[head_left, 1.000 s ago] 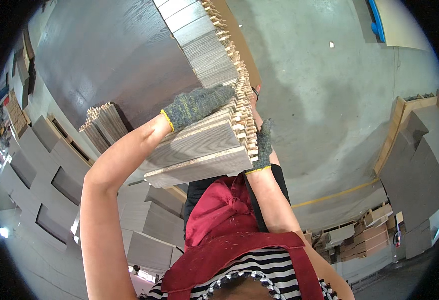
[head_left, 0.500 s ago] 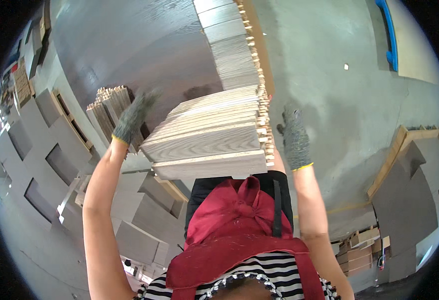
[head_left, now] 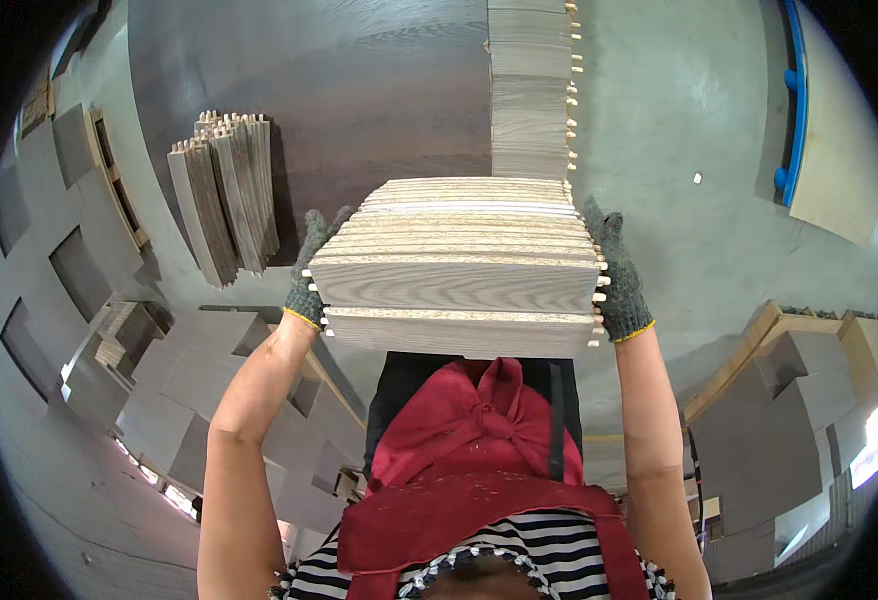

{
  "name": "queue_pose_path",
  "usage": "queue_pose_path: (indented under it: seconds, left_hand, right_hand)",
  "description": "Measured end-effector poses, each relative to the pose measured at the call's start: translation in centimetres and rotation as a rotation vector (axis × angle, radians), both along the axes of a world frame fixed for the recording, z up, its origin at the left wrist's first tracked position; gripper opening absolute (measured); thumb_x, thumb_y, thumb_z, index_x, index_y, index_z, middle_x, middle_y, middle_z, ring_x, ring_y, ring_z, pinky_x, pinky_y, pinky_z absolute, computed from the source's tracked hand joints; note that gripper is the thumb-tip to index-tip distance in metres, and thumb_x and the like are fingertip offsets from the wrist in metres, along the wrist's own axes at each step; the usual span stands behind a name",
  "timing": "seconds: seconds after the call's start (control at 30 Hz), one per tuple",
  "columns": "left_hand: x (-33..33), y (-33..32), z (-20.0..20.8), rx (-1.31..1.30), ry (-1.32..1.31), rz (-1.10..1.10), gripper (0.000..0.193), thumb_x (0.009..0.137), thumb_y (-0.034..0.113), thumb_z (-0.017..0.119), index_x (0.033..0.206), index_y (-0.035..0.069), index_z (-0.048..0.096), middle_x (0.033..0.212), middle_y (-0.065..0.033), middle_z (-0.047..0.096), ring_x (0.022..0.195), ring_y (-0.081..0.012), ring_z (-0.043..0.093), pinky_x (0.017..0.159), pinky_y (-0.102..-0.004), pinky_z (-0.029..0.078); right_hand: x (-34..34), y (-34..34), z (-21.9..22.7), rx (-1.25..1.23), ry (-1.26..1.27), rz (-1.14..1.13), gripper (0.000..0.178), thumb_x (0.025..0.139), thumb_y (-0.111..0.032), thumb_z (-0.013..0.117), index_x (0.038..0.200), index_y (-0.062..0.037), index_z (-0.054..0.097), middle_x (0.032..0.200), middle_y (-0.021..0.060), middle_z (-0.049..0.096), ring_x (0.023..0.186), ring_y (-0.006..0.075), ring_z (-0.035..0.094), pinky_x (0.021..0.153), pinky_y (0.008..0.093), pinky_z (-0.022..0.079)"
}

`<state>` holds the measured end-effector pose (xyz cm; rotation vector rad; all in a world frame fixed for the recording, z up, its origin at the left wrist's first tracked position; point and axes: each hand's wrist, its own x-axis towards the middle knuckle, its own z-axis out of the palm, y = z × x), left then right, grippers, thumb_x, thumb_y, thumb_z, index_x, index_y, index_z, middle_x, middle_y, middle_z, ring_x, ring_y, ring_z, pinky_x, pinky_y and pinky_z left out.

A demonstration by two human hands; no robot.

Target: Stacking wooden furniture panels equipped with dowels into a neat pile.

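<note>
A row of grey wood-grain boards [head_left: 459,288] with pale raw edges stands on edge close in front of me. Short wooden dowels stick out of both ends. My left hand [head_left: 309,265], in a dark grey knit glove with a yellow cuff, lies along the boards' left ends, its fingers stretched out and partly hidden behind them. At the right ends my right hand [head_left: 621,275], gloved alike, rests flat beside the dowels with straight fingers. Behind, a narrower line of similar boards [head_left: 529,95] runs away from me.
A dark brown glossy tabletop [head_left: 359,110] lies beyond the boards, with a bundle of narrow dowelled strips [head_left: 229,195] at its left. Stacks of grey panels stand at left [head_left: 69,190] and right [head_left: 759,430]. A pale board with a blue edge [head_left: 794,95] is at far right.
Both hands have come in to the ends of the near boards; the left moved right from beside the strips. The view has shifted, and dowels now show at the boards' left ends.
</note>
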<state>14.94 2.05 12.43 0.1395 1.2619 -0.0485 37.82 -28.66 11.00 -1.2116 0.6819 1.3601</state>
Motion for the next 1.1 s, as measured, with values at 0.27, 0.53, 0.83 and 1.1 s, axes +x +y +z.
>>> queue_pose_path:
  seconds: [0.27, 0.53, 0.83, 1.1]
  left_hand:
    - [1.1, -0.5, 0.5, 0.094, 0.082, -0.077, 0.069, 0.095, 0.059, 0.046, 0.142, 0.009, 0.042, 0.144, -0.0050, 0.045, 0.132, -0.0202, 0.042, 0.113, -0.0350, 0.032]
    - [-1.5, 0.7, -1.6, 0.059, -0.020, -0.103, 0.062, 0.101, 0.051, 0.037, 0.144, 0.006, 0.039, 0.148, -0.0078, 0.041, 0.135, -0.0214, 0.039, 0.113, -0.0346, 0.033]
    - [0.8, 1.9, -3.8, 0.231, 0.011, -0.441, 0.068, 0.099, 0.054, 0.041, 0.139, -0.001, 0.046, 0.143, -0.0095, 0.049, 0.130, -0.0180, 0.046, 0.111, -0.0293, 0.033]
    - [0.1, 1.5, -3.8, 0.327, -0.029, -0.417, 0.051, 0.102, 0.036, 0.047, 0.137, 0.001, 0.049, 0.142, -0.0085, 0.050, 0.130, -0.0163, 0.047, 0.111, -0.0289, 0.033]
  right_hand:
    - [-0.3, 0.2, 0.0, 0.015, -0.001, -0.115, 0.062, 0.103, -0.051, 0.027, 0.150, -0.0100, 0.032, 0.149, 0.0052, 0.041, 0.133, 0.0156, 0.040, 0.111, 0.0305, 0.033]
    - [-0.2, 0.0, 0.1, 0.084, -0.006, -0.107, 0.062, 0.102, -0.050, 0.036, 0.150, -0.0102, 0.033, 0.151, 0.0044, 0.038, 0.133, 0.0157, 0.040, 0.111, 0.0302, 0.034]
    - [1.9, -0.2, -8.2, -0.094, -0.147, 0.170, 0.077, 0.099, -0.048, 0.047, 0.153, -0.0039, 0.015, 0.158, 0.0133, 0.023, 0.143, 0.0222, 0.026, 0.114, 0.0324, 0.025]
    - [1.8, -0.9, -10.9, -0.167, -0.261, 0.392, 0.070, 0.099, -0.058, 0.038, 0.139, -0.0023, 0.049, 0.145, 0.0139, 0.046, 0.131, 0.0182, 0.042, 0.108, 0.0294, 0.032]
